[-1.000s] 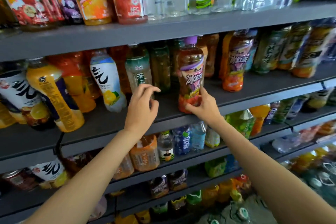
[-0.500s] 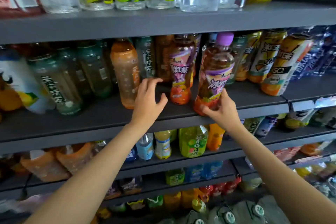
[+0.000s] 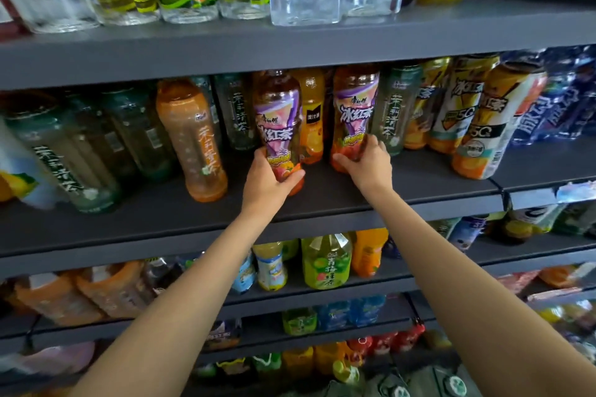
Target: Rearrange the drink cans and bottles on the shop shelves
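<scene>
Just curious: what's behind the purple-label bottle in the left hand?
An orange juice bottle stands just behind the purple-label bottle gripped by the left hand. Anything further back is hidden.

I see a dark grey shelf (image 3: 403, 190) carrying upright drinks: green tea bottles (image 3: 74, 151) at left, an orange bottle (image 3: 193, 142), two purple-labelled iced tea bottles (image 3: 279, 129), yellow 5G bottles (image 3: 477, 126), then blue bottles (image 3: 554, 103) at right.
</scene>
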